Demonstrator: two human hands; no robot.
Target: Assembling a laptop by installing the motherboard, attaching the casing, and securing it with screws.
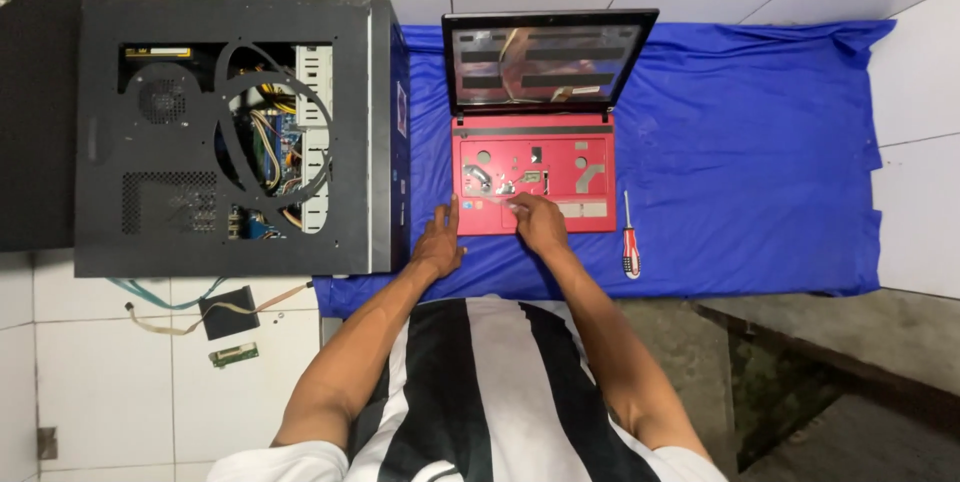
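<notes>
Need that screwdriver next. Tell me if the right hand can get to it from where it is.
Probably yes: the right hand rests on the red laptop, and the screwdriver lies just beside it on bare blue cloth.

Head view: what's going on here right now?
A person sits over a red laptop with its keyboard removed, lying open on a blue cloth. The left hand rests at the laptop's front left corner, while the right hand touches the palm rest. A red-handled screwdriver lies to the right, untouched. A black desktop case sits open on the left.
</notes>
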